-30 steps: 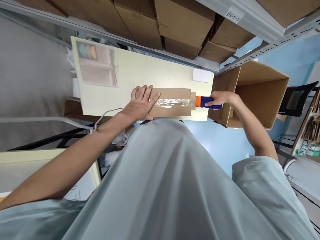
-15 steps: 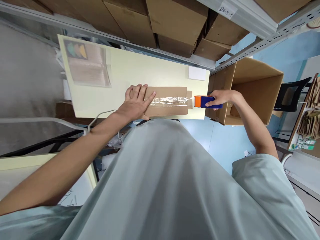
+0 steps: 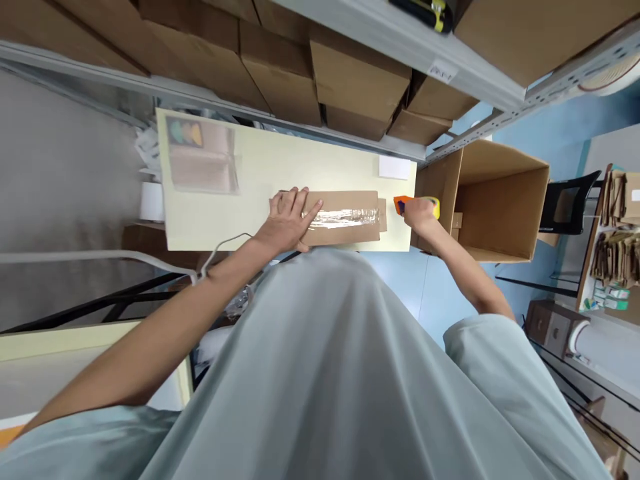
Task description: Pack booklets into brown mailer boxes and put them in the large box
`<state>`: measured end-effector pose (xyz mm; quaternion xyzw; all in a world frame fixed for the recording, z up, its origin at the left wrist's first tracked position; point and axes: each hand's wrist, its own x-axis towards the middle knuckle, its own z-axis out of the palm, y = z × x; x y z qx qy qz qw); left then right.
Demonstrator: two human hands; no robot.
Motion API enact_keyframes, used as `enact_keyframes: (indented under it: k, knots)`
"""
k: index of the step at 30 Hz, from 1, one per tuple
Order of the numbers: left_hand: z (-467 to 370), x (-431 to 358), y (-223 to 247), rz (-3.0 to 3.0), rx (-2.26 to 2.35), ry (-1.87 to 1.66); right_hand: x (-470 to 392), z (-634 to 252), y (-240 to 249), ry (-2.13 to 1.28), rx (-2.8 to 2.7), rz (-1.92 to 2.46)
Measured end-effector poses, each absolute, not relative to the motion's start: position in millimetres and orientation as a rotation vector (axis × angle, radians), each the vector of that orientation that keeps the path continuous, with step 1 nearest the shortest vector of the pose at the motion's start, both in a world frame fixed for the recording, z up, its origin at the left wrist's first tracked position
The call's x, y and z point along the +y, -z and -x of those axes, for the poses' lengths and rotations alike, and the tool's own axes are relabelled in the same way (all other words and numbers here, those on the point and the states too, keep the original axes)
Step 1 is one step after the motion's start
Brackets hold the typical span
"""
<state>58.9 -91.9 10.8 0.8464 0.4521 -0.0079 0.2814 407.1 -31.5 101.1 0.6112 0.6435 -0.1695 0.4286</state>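
A long flat cardboard box lies on the pale yellow table, with a shiny strip of clear tape along its top and a small flap sticking out at its right end. My left hand presses on the box's left end, fingers spread and lying flat. To the right of the box, apart from it, my right hand is closed around a tape dispenser with an orange front. A yellow part shows on the hand's far side; the palm hides most of the grip.
Above the pale yellow table runs a metal shelf packed with cardboard boxes. A large open carton stands right of the table. A clear plastic bag and a white card lie on the table. A thin cable crosses its front edge.
My right hand has turned the tape dispenser and drawn it away from the box's end; its yellow side shows now. My left hand stays on the box. The whole view has shifted slightly.
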Motion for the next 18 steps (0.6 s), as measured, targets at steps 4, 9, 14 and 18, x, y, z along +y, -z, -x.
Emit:
enact_keyframes:
  k: [4, 9, 14, 18]
  knots:
    - [-61.2, -92.2, -14.8, -2.238, 1.241, -0.026, -37.7, -417.4, -127.0, 0.392, 1.733, -1.777]
    - [-95.9, -74.0, -53.2, -2.291, 1.240, -0.291, -17.7, -398.8, -171.7, 0.569, 1.934, -2.033]
    - [-131.2, -9.2, -110.3, -2.430, 1.223, -0.769, 48.1, -348.1, -209.5, 0.721, 2.393, -1.919]
    - [-118.5, 56.2, -152.1, -2.392, 1.428, -0.978, 123.1, -289.5, -242.9, 0.588, 2.737, -1.755]
